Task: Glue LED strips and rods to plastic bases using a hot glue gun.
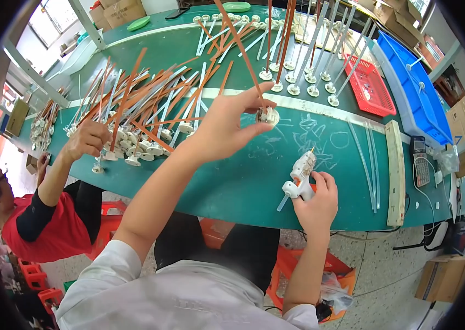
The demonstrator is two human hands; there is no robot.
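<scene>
My left hand [232, 119] holds a round white base [268, 117] between thumb and fingers, with a long orange-brown strip [244, 49] rising from it and slanting up to the left. In my right hand [319, 202] is a white hot glue gun [303, 171], nozzle pointing up and a clear glue stick [282, 203] sticking out of its back end. A tangled heap of orange-brown and silvery strips [154, 95] with round white bases [133, 144] lies left of my left arm. Several more such pieces stand upright on their bases [293, 89] beyond my hands.
A co-worker in red sits at the left, one hand [86, 140] at the heap. Clear glue sticks [370, 169] lie right, beside a wooden bar [395, 173] and a calculator [421, 165]. Farther back are a red basket [370, 88] and a blue tray [412, 88].
</scene>
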